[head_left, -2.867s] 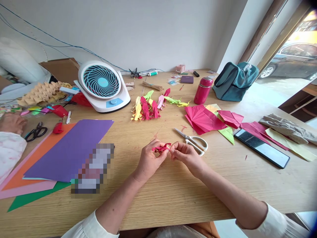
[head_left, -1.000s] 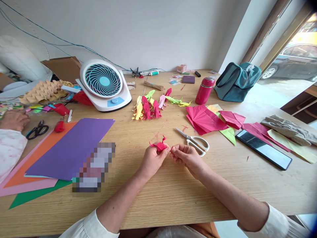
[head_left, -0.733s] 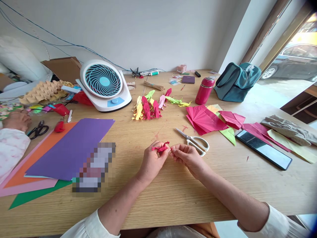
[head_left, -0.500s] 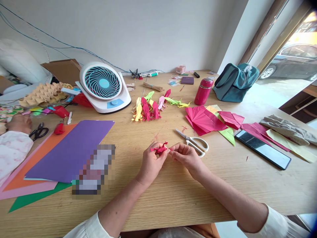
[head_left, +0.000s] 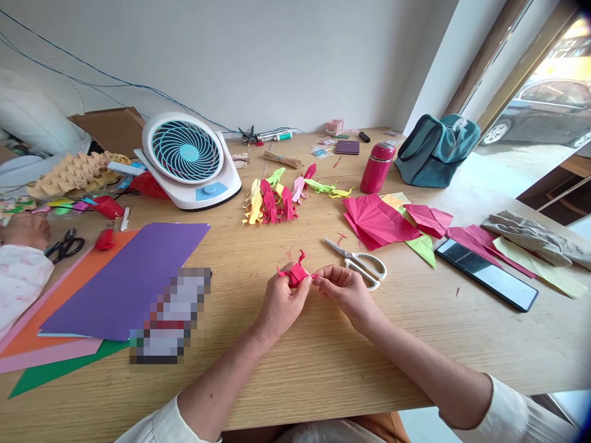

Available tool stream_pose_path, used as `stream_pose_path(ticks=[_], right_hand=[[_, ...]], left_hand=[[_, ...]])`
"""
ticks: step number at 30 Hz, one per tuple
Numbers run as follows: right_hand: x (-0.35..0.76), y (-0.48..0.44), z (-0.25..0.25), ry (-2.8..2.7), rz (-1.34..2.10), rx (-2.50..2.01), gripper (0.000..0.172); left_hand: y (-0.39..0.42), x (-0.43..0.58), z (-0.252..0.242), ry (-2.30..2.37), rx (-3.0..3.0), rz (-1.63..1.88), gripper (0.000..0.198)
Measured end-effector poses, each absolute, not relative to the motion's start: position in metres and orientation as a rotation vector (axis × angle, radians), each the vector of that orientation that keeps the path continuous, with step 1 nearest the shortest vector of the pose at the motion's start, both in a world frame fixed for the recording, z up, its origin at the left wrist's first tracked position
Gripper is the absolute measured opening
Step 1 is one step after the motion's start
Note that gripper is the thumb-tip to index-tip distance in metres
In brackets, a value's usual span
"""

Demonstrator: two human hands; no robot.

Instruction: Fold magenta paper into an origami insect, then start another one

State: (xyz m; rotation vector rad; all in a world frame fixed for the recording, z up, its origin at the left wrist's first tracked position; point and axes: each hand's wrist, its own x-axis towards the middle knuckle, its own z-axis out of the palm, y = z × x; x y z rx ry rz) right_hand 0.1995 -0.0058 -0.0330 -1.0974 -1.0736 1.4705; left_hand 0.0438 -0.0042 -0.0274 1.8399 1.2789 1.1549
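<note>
A small folded red paper figure sits between my two hands above the wooden table. My left hand is closed around its body, thumb and fingers pinching it. My right hand pinches a thin tip of the same figure from the right. White-handled scissors lie just behind my right hand. A cluster of finished red, yellow, green and pink paper figures lies further back.
Purple, orange, pink and green sheets lie at left. A white and blue fan, a red bottle, a teal bag, folded red papers and a black phone surround the spot. Another person's hand rests at far left by black scissors.
The red figure has been turned in my left hand, so a thin point now sticks upward. Both hands stay in the same spot. The other person's hand shifted slightly.
</note>
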Motion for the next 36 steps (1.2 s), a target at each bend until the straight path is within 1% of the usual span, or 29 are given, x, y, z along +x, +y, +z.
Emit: stream_pose_path(ticks=[2,9,16,23,30,36], right_hand=[[0.199,-0.006,-0.033,-1.068,1.472,-1.102,0.037],[0.199,-0.007,-0.031,-1.094,1.453,-1.106,0.038],[0.201,-0.007,-0.034,-1.185,1.431,-1.099,0.038],[0.2,-0.008,-0.034,-1.113,1.49,-1.049,0.042],[0.2,-0.006,-0.032,-1.045,1.482,-1.055,0.042],[0.203,-0.008,-0.029,-1.144,1.408,-1.036,0.041]], left_hand=[[-0.004,0.044,-0.029,1.287,1.847,1.167,0.027],[-0.004,0.045,-0.035,1.292,1.857,1.192,0.023],[-0.004,0.046,-0.035,1.195,1.783,1.179,0.021],[-0.004,0.046,-0.035,1.211,1.755,1.203,0.019],[-0.005,0.046,-0.037,1.18,1.812,1.223,0.021],[-0.005,0.047,-0.038,1.139,1.726,1.227,0.023]])
